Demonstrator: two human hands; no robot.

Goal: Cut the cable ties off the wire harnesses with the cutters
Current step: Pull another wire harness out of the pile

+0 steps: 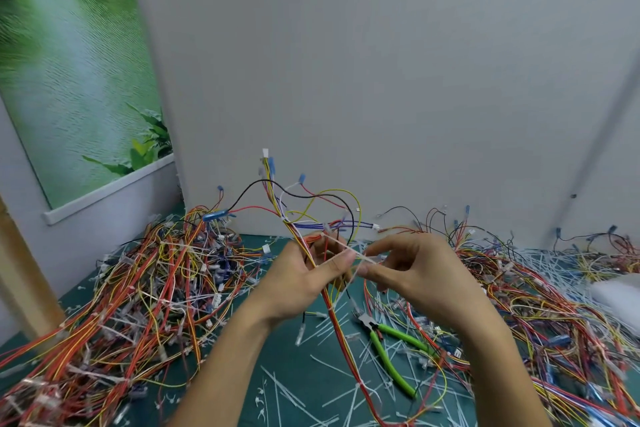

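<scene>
My left hand grips a wire harness of red, yellow and orange wires, held upright above the green mat. Its loose ends with blue and white connectors fan out above my fingers. My right hand pinches a white cable tie that runs slantwise from the harness to its fingertips. The cutters, with light green handles, lie on the mat below my right hand, and neither hand touches them.
A big tangle of harnesses fills the mat's left side, and another pile covers the right. Cut white ties litter the mat between my forearms. A grey wall rises close behind. A white object sits at the right edge.
</scene>
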